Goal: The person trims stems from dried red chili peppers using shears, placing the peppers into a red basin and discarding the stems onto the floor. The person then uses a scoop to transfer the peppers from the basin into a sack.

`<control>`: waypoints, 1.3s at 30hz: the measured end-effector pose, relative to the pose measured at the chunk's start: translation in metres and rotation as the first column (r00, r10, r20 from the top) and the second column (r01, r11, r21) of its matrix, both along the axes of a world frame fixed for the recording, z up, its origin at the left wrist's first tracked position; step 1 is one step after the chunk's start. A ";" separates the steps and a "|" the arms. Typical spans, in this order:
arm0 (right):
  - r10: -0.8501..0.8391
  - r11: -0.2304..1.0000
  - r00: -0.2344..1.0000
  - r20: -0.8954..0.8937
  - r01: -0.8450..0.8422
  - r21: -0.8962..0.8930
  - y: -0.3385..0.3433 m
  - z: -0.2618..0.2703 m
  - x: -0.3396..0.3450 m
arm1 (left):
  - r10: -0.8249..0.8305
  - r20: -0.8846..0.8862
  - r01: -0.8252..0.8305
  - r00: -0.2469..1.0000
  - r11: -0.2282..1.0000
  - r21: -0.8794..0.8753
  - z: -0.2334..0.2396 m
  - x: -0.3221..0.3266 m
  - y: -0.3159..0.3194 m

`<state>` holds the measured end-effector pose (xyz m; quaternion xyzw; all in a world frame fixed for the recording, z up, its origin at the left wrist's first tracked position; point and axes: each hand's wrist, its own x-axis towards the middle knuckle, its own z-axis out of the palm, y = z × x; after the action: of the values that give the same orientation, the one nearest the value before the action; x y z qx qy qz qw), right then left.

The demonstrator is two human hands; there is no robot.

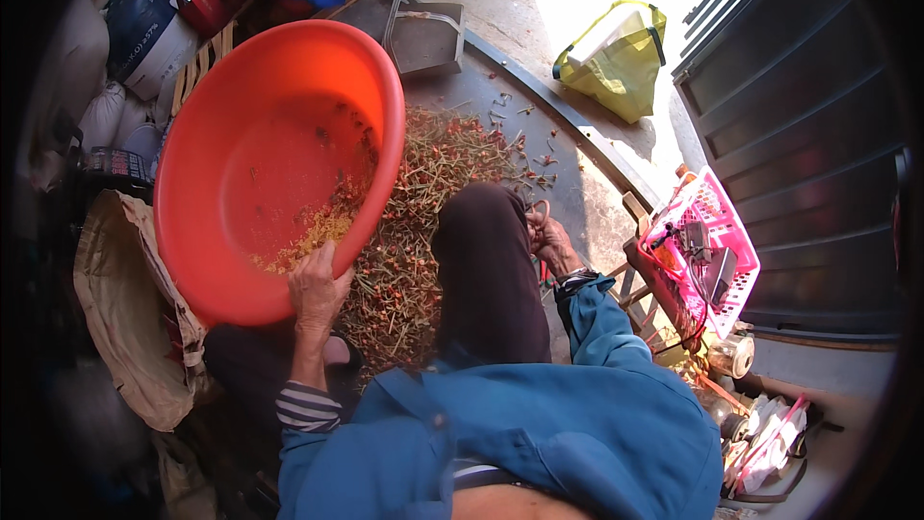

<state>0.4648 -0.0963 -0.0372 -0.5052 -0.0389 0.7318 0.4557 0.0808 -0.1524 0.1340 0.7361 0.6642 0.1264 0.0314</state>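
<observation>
A large red plastic basin [245, 123] stands tilted in front of me on the left. Yellow seeds [317, 230] and darker bits lie along its lower right inside. My left hand [317, 287] grips the basin's near rim, thumb over the edge. Beside my raised knee [491, 267] is my right hand [554, 242], its fingers curled by a pale loop. The knee partly covers that hand, so I cannot tell whether it holds the loop. A heap of dried stems with small red caps or fruits [404, 245] spreads between the basin and my legs.
An open beige sack [123, 303] slumps at left, near bags and a dark bucket [141, 32]. A metal dustpan [424, 36] lies beyond the heap. Farther right are a yellow-green bag [613, 72], a pink plastic basket [733, 231] of odds and ends, and a dark metal door [808, 137].
</observation>
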 end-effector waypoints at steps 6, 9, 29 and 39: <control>0.133 0.959 0.964 0.232 -0.184 0.216 0.069 0.011 -0.037 | 0.000 0.025 0.001 1.000 1.000 -0.022 0.002 0.002 0.004; 0.157 0.985 0.973 0.167 -0.167 0.050 0.104 0.008 -0.056 | 0.024 0.011 -0.023 1.000 0.998 -0.055 0.003 0.002 0.004; 0.339 0.903 0.928 0.151 -0.366 0.223 0.261 -0.008 -0.081 | 0.011 0.002 -0.011 1.000 0.990 -0.140 0.015 0.004 0.010; 0.243 0.934 0.952 0.185 -0.281 0.221 0.299 -0.007 -0.112 | 0.005 0.029 0.000 1.000 0.988 -0.155 0.016 0.002 0.013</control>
<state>0.3529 0.2027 -0.0443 -0.4905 -0.2309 0.7345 0.4082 0.0828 -0.1390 0.1504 0.7287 0.6724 0.0852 0.0980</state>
